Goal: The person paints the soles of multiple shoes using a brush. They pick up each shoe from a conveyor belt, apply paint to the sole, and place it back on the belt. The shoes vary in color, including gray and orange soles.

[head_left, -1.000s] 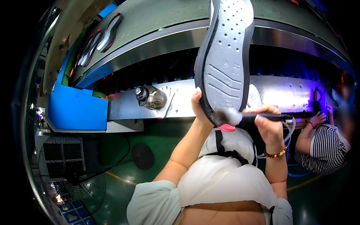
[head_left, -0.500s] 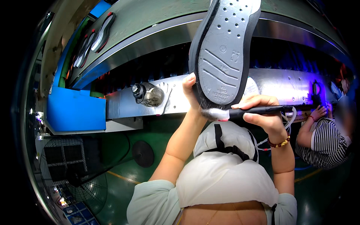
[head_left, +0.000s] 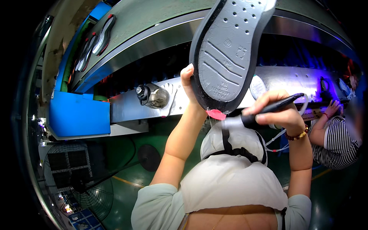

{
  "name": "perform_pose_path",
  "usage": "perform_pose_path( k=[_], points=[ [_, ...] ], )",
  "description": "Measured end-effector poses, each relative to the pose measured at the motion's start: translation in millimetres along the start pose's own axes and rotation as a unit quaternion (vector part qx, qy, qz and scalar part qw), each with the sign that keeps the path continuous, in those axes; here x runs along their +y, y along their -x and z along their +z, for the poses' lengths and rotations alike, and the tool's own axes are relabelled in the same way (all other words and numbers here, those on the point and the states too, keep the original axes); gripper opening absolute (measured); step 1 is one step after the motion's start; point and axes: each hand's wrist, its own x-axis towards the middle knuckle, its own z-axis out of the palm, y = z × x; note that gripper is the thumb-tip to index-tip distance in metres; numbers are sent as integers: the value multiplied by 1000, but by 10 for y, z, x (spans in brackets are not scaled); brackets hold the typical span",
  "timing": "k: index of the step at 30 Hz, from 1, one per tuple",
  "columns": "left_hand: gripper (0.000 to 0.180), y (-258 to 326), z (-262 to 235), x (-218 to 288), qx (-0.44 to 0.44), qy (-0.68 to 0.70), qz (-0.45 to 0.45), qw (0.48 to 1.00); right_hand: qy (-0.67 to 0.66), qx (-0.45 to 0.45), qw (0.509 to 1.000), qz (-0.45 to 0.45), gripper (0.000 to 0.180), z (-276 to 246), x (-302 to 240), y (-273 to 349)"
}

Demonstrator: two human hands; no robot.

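Observation:
A grey shoe sole (head_left: 226,57) with a black rim stands tilted before me, its heel end toward me. My left hand (head_left: 190,86) grips its left side near the heel, thumb up along the rim; the other fingers are hidden behind it. At the heel tip sits a red patch (head_left: 216,114). In my right hand (head_left: 281,113) is a brush (head_left: 264,113) with a black handle and pale, motion-blurred bristles. Its bristles are beside the heel tip, with fine strands between them; whether they touch the sole I cannot tell.
Several soles (head_left: 104,35) lie on the belt (head_left: 147,19) at the far left. A bottle (head_left: 156,96) with a black cap stands on the metal ledge (head_left: 178,101), near a round white lid-like thing (head_left: 257,87). At right is a person in a striped top (head_left: 333,143); a fan (head_left: 78,178) stands left.
The brush has swung down from across the heel, its handle now slanting up to the right. The sole has tilted slightly, and the red patch at its heel shows more fully.

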Motion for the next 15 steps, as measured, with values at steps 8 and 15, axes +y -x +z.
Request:
perform_pose_path(
  k=[8,15],
  points=[
    [55,6,176,-11,185,-138,-290,929,258,-167,941,-140,19,-178,-168,-181],
    [48,183,279,7,227,-189,-382,876,330,-227,916,-26,16,-154,-207,-153]
  ],
)
